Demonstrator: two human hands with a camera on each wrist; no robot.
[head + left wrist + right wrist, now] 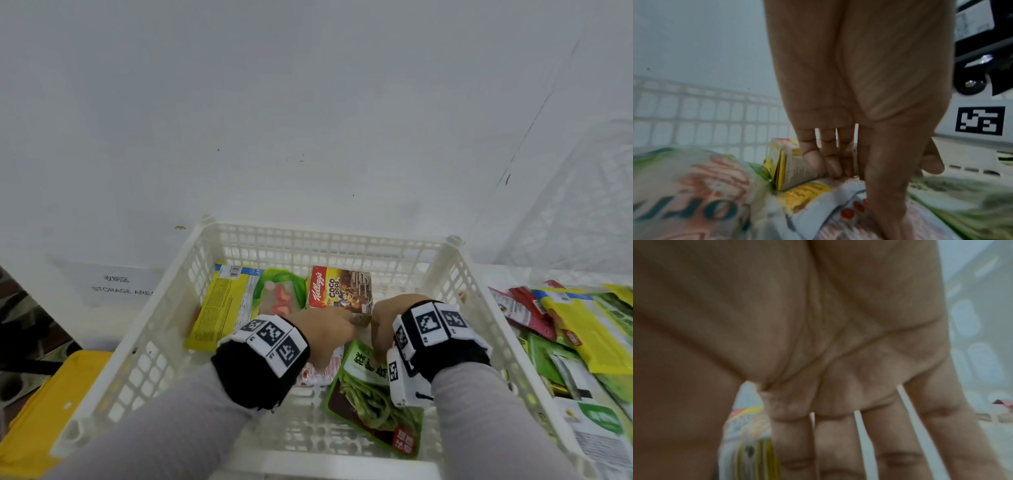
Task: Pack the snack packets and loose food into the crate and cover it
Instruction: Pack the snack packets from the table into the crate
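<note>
Both hands are down in the crate (455,274): the left hand (329,329) curls its fingers on a small box (793,167) beside the Coco Pops box (339,291), seemingly to seat it. The right hand (390,318) is flat-fingered, holding nothing. More packets (565,325) wait on the table, right.

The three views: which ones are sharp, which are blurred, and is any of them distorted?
Head view: fairly sharp on the Coco Pops box, wide-angle bending of the crate, flat even light. Left wrist view: left hand clear enough, packets below smeared. Right wrist view: the right hand fills it, dim and out of focus.
</note>
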